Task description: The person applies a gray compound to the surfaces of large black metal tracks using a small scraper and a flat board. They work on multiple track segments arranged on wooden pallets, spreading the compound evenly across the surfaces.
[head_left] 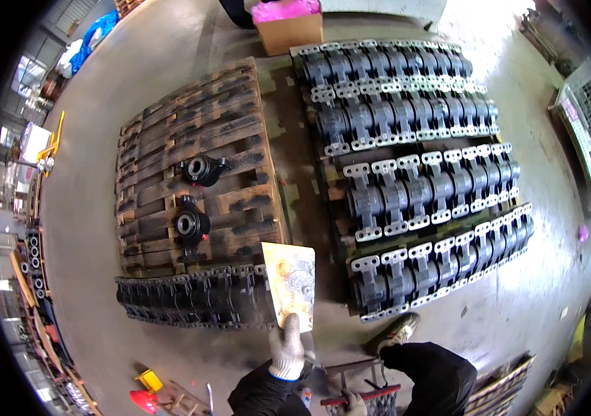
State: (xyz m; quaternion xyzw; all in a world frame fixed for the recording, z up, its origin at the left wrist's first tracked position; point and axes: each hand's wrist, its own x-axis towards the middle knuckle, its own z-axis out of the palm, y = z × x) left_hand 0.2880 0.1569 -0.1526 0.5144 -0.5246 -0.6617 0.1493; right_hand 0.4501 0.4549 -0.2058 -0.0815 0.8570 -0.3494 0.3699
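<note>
My left hand [286, 355], in a light knitted glove, closes on a stained, pale rectangular sheet [290, 281], thumb on top. The sheet is tilted up over the pallet's near right corner, with yellowish blotches and a grey patterned area on it. Low in the view my right hand [356, 404], also gloved, rests at a red-edged dark frame [333, 401]; its fingers are partly cut off by the picture's edge. Beyond the sheet, two black ring-shaped metal parts, a farther one [200, 169] and a nearer one [192, 224], sit on a wooden pallet [143, 149].
Several rows of black roller-like parts with holed flanges [441, 194] fill the right side. One more row [191, 298] lies along the pallet's near edge. A box with pink lining [288, 33] stands behind. My shoe [401, 330] is beside the nearest right row. A yellow stool [148, 380] stands lower left.
</note>
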